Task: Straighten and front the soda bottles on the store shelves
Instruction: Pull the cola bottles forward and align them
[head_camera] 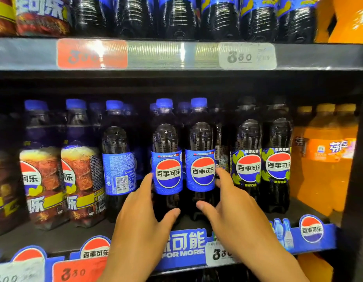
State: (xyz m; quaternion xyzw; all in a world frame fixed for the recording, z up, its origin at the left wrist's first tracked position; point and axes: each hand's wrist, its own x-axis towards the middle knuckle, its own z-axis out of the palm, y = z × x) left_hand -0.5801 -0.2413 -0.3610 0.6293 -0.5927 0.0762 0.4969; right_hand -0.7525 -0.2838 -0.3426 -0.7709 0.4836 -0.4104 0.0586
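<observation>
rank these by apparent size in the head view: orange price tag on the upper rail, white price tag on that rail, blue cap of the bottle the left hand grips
1. orange price tag
2. white price tag, slightly smaller, same rail
3. blue cap, clearly smallest, though it sits farther back

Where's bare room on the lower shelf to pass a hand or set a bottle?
Bare deck strip ahead of brown-label bottles; front-row gap between back-turned bottle and left-held bottle. Crowded: right-held bottle through orange bottles.
</observation>
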